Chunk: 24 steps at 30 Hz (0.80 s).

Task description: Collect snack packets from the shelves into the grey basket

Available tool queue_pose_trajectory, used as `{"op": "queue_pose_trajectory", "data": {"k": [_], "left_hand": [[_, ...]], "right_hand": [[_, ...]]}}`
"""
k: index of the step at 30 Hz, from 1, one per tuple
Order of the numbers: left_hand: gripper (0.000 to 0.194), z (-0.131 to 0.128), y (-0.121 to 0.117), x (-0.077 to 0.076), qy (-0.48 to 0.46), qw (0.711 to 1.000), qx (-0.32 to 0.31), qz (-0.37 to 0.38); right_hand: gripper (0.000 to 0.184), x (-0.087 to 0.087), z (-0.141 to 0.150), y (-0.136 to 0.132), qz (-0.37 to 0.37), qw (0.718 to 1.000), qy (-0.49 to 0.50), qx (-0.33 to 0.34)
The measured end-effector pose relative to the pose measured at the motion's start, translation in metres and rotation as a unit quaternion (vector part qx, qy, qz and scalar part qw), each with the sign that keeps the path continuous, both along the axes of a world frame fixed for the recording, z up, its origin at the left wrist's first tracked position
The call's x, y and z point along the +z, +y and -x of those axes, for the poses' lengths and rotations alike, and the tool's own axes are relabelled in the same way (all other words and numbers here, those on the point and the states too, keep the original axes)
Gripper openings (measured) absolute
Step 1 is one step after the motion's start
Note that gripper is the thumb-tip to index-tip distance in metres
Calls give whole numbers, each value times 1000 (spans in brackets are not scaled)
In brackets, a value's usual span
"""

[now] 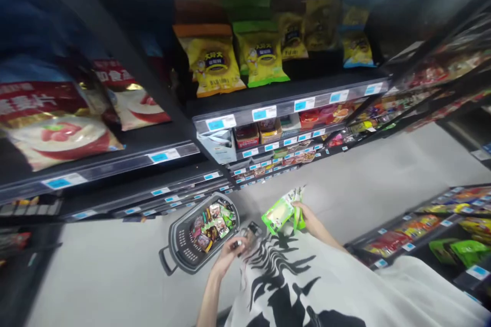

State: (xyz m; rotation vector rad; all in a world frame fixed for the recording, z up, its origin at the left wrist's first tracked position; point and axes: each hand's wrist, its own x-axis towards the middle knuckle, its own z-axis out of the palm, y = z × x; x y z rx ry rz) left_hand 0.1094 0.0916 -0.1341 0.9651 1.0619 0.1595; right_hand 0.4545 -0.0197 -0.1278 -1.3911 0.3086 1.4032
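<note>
My right hand [305, 216] is closed on the edge of a green-and-white snack bag [279, 213]; more green packaging hangs under my fingers, and I cannot tell if it is a second bag. Lower and to the left, my left hand [229, 255] has its fingers curled at a small, dark, partly see-through thing [251, 236], too blurred to name. Just beyond the left hand, a dark grey shopping basket [180, 260] stands on the floor with several colourful snack packets [215, 227] in it.
Ahead, a dark shelf [326, 84] carries yellow snack bags [217, 63]. Large red-and-white bags [57, 122] fill the left bay, with small boxes [245, 135] on a lower level. Another low shelf [406, 232] with packets runs along the right. Grey floor [368, 178] lies between the shelves.
</note>
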Motion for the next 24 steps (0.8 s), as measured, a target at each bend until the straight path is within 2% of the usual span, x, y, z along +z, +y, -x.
{"op": "queue_pose_trajectory", "data": {"k": [3,4,7,9,11,13,15,17,19,21,22,24], "left_hand": [[64,-84,24,0,-45,980,193,-25],[67,-116,36,1,-57,971,226,-44],[63,-212,81,5,-75,963,244,-87],[61,-267,116,8,-72,964,232,-107],[63,-310,145,13,-55,968,213,-122],[68,-338,158,19,-33,976,176,-126],[68,-351,151,23,-15,985,124,-119],[63,-353,125,27,-16,994,46,-96],[61,-351,89,34,-53,992,-101,-61],[61,-348,55,42,-95,966,-236,-35],[62,-347,42,46,-108,955,-275,-35],[61,-342,27,53,-110,950,-285,-65]], "right_hand": [[26,1,-43,-12,4,1000,12,-23],[26,2,-57,-16,4,999,18,-29],[24,4,-98,-26,3,998,36,-51],[24,6,-122,-31,0,997,32,-63],[22,9,-144,-34,-7,997,20,-72],[21,14,-162,-34,-6,996,13,-84],[22,21,-175,-31,-13,996,0,-91],[26,30,-184,-24,-38,996,-28,-74],[30,40,-189,-15,-66,996,-44,-41],[33,50,-191,-5,-83,996,-45,1],[35,54,-190,-1,-91,995,-44,26],[37,61,-189,5,-107,991,-51,70]]}}
